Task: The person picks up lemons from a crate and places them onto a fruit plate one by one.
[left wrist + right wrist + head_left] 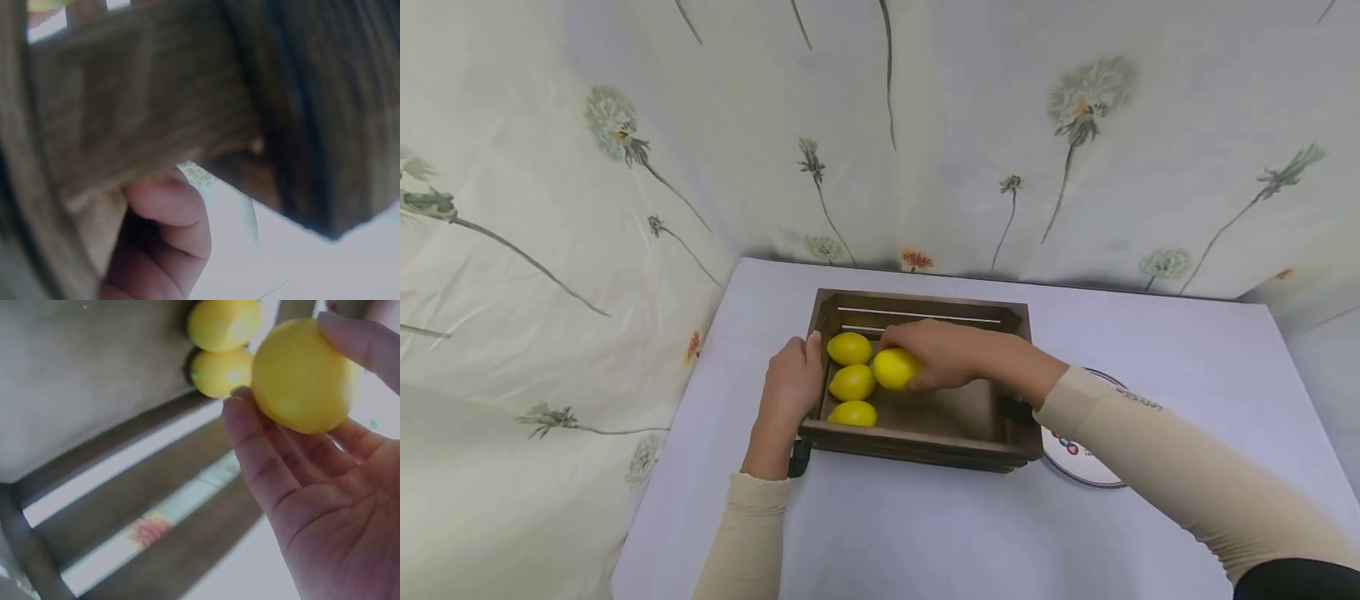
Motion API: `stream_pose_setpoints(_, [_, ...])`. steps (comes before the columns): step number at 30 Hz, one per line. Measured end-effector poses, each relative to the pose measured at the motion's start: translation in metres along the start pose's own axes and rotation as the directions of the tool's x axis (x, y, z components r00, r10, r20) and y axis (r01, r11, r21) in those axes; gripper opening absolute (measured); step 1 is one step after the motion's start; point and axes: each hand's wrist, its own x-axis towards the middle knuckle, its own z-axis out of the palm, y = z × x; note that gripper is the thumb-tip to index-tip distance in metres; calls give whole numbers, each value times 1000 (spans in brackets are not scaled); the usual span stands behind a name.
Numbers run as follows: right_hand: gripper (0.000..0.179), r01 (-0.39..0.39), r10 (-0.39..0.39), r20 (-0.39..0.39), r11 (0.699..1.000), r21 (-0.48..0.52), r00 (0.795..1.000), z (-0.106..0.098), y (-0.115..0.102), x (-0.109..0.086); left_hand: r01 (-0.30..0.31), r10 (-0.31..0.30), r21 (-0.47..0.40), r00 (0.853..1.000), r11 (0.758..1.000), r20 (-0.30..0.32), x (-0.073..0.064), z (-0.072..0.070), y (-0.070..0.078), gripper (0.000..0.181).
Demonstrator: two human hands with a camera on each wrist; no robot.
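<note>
A brown wooden crate [917,446] with slatted sides stands on the table. Its left end is gripped by my left hand [793,379], thumb at the top edge; the left wrist view shows curled fingers [178,212] against a slat [150,94]. Inside the crate, my right hand [951,354] holds a yellow lemon [895,369] between thumb and fingers, as the right wrist view also shows the lemon [304,375]. Three other lemons lie in a column along the crate's left end: a back one [850,349], a middle one [853,382] and a front one [853,413].
Right of the crate, a round white plate-like disc [1093,471] with a dark rim and printed marks lies partly under my right forearm. The white table [925,533] meets a curtain [940,208] with dandelion prints at the back and left.
</note>
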Motion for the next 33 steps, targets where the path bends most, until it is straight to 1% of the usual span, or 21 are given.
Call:
stream_pose_setpoints(4, [56,40,-40,-86,999,7,996,-15,-8,-25,2,-2,-2,1000,1000,0,0,0,1,48])
stream_pose_setpoints(7, [57,43,-39,-138,999,31,990,-24,-11,-44,-6,6,-3,1000,1000,-3,2,0,1,49])
stream_pose_setpoints(12, [57,16,1,-205,996,82,979,-33,-12,-74,-27,27,-11,1000,1000,-11,2,-1,3,49])
stream_pose_setpoints(16, [62,-21,53,-247,991,133,967,-32,-12,-100,-14,14,-1,1000,1000,-3,-1,-1,2,49])
stream_pose_setpoints(19, [62,-52,93,-284,987,149,954,-30,-7,-121,-8,8,-5,1000,1000,-1,-2,0,0,49])
stream_pose_setpoints(22, [58,-88,135,-329,984,155,935,-25,2,-142,-10,10,-14,1000,1000,-3,-4,1,-2,47])
stream_pose_setpoints(24, [59,-121,170,-362,981,154,917,-20,8,-155,-11,11,-20,1000,1000,-4,-5,1,-3,47])
stream_pose_setpoints(29, [65,-226,273,-435,961,158,858,-7,24,-185,-19,19,-22,1000,1000,-2,-4,2,-3,46])
stream_pose_setpoints(33, [69,-287,325,-483,946,153,813,3,39,-204,-21,21,-20,1000,1000,1,-3,3,-2,46])
